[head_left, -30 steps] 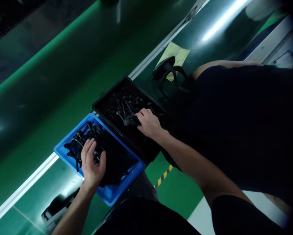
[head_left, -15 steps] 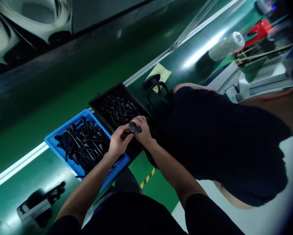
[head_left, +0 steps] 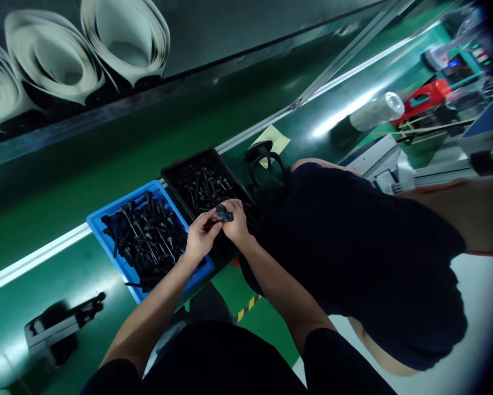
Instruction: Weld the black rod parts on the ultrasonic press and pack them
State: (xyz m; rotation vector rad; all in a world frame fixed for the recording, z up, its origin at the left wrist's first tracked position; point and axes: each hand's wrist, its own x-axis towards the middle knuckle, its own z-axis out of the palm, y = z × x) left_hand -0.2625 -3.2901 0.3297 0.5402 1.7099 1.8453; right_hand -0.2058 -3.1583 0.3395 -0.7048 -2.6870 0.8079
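Both my hands meet over the near edges of two bins, pinching a small black part [head_left: 225, 214] with rounded lobes at its end. My left hand [head_left: 201, 236] is closed on it from the left, thumb and fingers together. On the other side, my right hand [head_left: 236, 224] wraps its fingers round the same part. To the left lies a blue bin [head_left: 118, 270] heaped with black rod-like parts [head_left: 145, 233], some with shiny metal shafts. Behind my hands sits a black bin [head_left: 176, 192] with similar dark parts [head_left: 205, 186]. What exactly the held part is, I cannot make out.
A co-worker in a dark shirt [head_left: 353, 258] stands close on the right. Behind are a black stand [head_left: 267, 159] and yellow paper [head_left: 277, 140]. A grey-black device [head_left: 61, 329] lies at the left. Large rolls [head_left: 125, 38] rest on the shelf above.
The view has shifted, bringing more of the rolls into the picture. My hands stay together on the black part, which is tilted slightly differently.
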